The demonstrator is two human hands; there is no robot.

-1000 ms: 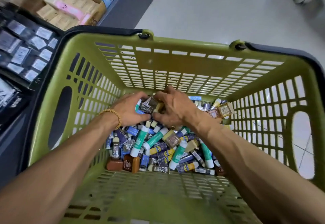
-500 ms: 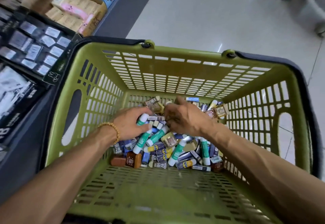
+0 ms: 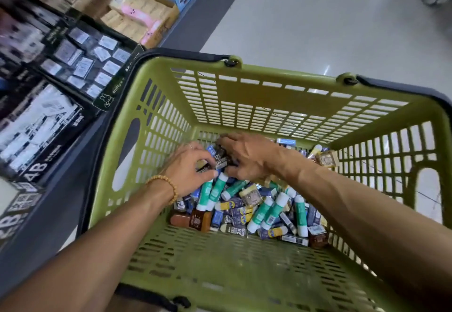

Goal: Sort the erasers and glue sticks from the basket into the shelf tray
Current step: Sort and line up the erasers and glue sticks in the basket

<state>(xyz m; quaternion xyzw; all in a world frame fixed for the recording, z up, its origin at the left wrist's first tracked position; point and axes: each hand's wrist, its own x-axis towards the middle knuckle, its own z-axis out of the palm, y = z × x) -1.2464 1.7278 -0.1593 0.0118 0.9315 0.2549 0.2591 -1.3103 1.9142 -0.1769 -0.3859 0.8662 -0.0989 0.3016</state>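
We are at the gathering step, both hands down in the pile, and nothing we can see has left for the tray yet. The fingers of our left hand curl round a small dark eraser just above the cap of a green glue stick. The fingers of our right hand bend down over a cluster of 2B-marked erasers at the centre of the frame; they touch these, but whether they actually grip one we cannot tell, since the palm hides it.

Next, we judge, the hands must close on one kind only, lift clear of the basket's wall and carry left.

The rest of the erasers and glue sticks lie heaped along the far part of the green basket floor. The shelf tray of black-packaged goods sits at the upper left of the frame, just beside the basket rim.
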